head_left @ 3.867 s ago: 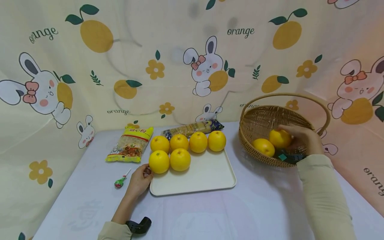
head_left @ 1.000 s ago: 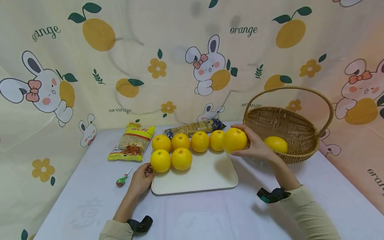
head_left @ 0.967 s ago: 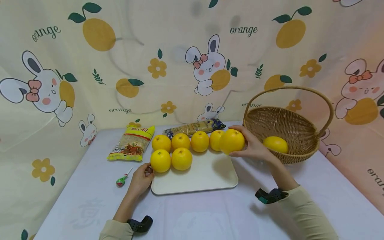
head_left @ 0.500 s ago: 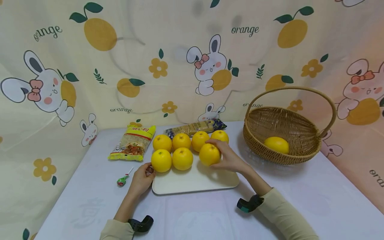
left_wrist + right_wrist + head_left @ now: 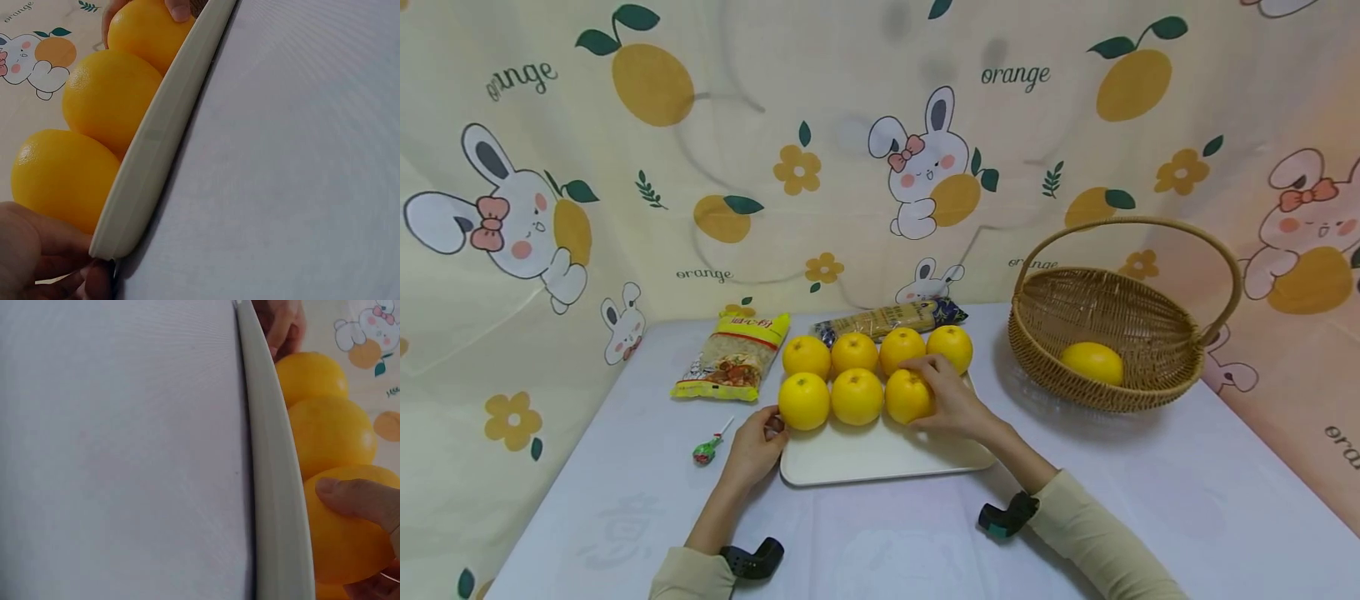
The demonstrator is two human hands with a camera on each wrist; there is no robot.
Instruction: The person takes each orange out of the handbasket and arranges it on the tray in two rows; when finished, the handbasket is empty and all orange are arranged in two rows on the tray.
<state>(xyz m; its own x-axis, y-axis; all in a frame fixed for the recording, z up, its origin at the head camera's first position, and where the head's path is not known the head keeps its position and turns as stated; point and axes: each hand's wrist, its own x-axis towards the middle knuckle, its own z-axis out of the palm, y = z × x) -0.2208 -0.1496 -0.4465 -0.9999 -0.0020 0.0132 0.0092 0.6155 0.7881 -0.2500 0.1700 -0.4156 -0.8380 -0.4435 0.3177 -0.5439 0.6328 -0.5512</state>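
Note:
My right hand (image 5: 951,402) grips an orange (image 5: 904,398) that sits third in the front row on the cream tray (image 5: 880,457). In the right wrist view, the thumb lies over the near side of this orange (image 5: 344,540). Two more oranges stand to its left, and a back row of several oranges (image 5: 854,353) lies behind. At the tray's left edge my left hand (image 5: 756,444) pinches the rim, close beside the leftmost front orange (image 5: 803,401). The left wrist view shows those fingers at the tray corner (image 5: 119,240), partly below it.
A wicker basket (image 5: 1112,321) with a tall handle stands at the right, one orange (image 5: 1092,363) inside. Behind the tray lies a long noodle packet (image 5: 880,320). A yellow food bag (image 5: 732,358) and a green-wrapped lollipop (image 5: 705,451) are at the left.
The right hand has carried an orange out of the basket, leftward over the tray, and down into the front row beside the other two. The left hand has stayed at the tray edge.

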